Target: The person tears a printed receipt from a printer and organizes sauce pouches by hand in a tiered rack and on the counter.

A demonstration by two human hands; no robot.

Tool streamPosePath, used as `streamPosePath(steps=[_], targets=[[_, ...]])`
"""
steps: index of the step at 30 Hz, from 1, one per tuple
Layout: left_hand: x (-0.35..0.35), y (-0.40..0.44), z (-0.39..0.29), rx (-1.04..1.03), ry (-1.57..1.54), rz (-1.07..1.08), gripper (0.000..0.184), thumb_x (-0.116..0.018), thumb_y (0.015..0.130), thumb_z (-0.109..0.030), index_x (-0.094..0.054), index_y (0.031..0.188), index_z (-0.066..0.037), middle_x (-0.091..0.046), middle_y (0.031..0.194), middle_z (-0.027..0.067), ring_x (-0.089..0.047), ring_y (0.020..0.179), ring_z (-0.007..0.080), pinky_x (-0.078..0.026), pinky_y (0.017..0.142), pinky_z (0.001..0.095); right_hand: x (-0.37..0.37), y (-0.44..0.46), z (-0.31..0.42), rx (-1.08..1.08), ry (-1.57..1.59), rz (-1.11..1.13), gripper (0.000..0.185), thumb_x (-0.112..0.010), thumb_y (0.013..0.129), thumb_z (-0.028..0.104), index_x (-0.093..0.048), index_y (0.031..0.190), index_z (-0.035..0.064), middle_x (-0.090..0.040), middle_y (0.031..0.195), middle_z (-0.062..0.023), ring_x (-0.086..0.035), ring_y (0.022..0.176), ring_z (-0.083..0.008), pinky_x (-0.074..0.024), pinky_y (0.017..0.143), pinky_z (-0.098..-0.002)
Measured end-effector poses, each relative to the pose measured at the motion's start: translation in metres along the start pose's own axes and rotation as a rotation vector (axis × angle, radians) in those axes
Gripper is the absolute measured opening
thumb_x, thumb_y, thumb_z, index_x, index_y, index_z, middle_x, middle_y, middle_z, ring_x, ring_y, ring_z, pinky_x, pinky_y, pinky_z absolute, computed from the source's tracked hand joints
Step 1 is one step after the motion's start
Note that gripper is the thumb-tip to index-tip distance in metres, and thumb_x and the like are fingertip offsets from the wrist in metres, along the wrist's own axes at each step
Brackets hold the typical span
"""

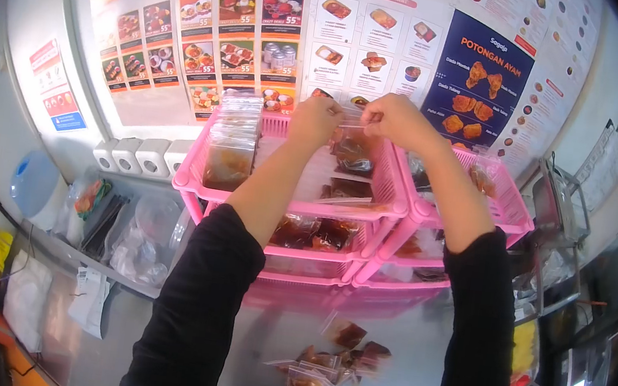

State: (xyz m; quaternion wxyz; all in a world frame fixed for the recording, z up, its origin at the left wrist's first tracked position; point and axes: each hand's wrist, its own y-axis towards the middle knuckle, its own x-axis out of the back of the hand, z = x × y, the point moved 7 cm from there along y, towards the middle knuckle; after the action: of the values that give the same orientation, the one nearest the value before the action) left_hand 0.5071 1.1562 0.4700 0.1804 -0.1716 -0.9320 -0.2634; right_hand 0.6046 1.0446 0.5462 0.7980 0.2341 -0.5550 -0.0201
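Note:
Both arms reach up over a pink plastic basket rack [292,206]. My left hand [316,122] is closed, its fingertips pinching the left end of a clear zip bag's top edge. The bag of dark sauce [354,154] hangs in the basket's right side. My right hand [401,121] pinches the same top edge farther right. A tight row of sauce bags [232,145] stands upright along the basket's left side. Below the hanging bag lies another dark sachet [348,190]. More sauce bags [312,233] fill the lower tier.
On the metal counter [227,353] lies a pile of small sauce sachets [326,365]. A second pink rack [505,198] stands at the right. At the left are a tray with clear plastic bags [144,250] and wall sockets [140,155]. Menu posters [374,39] cover the wall.

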Motion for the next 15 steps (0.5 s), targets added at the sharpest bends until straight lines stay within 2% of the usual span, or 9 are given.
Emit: streamPosePath(steps=[4, 7, 10, 12, 15], targets=[[0.006, 0.0, -0.004, -0.01, 0.061, -0.047, 0.018, -0.064, 0.073, -0.022, -0.07, 0.084, -0.01, -0.067, 0.079, 0.01, -0.065, 0.075, 0.0223, -0.051, 0.068, 0.0327, -0.008, 0.01, -0.019, -0.028, -0.102, -0.153, 0.016, -0.064, 0.064, 0.005, -0.065, 0.079, 0.0004, -0.064, 0.069, -0.0129, -0.063, 0.063, -0.0219, -0.0479, 0.061, -0.031], [0.009, 0.002, -0.005, 0.077, -0.106, -0.08, 0.024, -0.059, 0.079, -0.015, -0.062, 0.096, 0.001, -0.066, 0.077, 0.0104, -0.065, 0.062, 0.015, -0.05, 0.051, 0.0256, -0.007, 0.011, -0.02, -0.008, -0.179, -0.213, 0.016, -0.064, 0.064, 0.005, -0.065, 0.08, 0.0017, -0.064, 0.071, -0.0142, -0.063, 0.065, -0.0255, -0.0483, 0.061, -0.0325], [0.012, -0.015, -0.025, -0.153, 0.151, -0.144, 0.024, -0.063, 0.076, -0.011, -0.06, 0.096, 0.002, -0.066, 0.078, 0.0112, -0.064, 0.065, 0.0145, -0.05, 0.052, 0.0252, -0.011, 0.013, -0.023, -0.042, -0.194, -0.219, 0.014, -0.063, 0.064, 0.006, -0.065, 0.078, 0.004, -0.064, 0.074, -0.0135, -0.062, 0.07, -0.0282, -0.0482, 0.063, -0.0352], [0.005, -0.009, -0.017, -0.097, 0.05, -0.019, 0.025, -0.065, 0.075, -0.009, -0.058, 0.095, 0.003, -0.065, 0.08, 0.0119, -0.064, 0.068, 0.0141, -0.05, 0.052, 0.0252, -0.013, 0.012, -0.019, -0.092, -0.191, -0.23, 0.009, -0.064, 0.064, 0.009, -0.065, 0.073, 0.007, -0.064, 0.075, -0.0114, -0.061, 0.076, -0.0315, -0.0477, 0.065, -0.0391], [-0.003, 0.0, -0.003, -0.088, -0.07, 0.04, 0.025, -0.068, 0.074, -0.006, -0.057, 0.094, 0.004, -0.065, 0.079, 0.012, -0.064, 0.067, 0.014, -0.052, 0.052, 0.025, 0.009, -0.011, 0.026, 0.168, -0.35, -0.549, 0.011, -0.066, 0.067, 0.013, -0.067, 0.076, 0.0068, -0.065, 0.073, -0.008, -0.062, 0.07, -0.0257, -0.0478, 0.062, -0.0369]])
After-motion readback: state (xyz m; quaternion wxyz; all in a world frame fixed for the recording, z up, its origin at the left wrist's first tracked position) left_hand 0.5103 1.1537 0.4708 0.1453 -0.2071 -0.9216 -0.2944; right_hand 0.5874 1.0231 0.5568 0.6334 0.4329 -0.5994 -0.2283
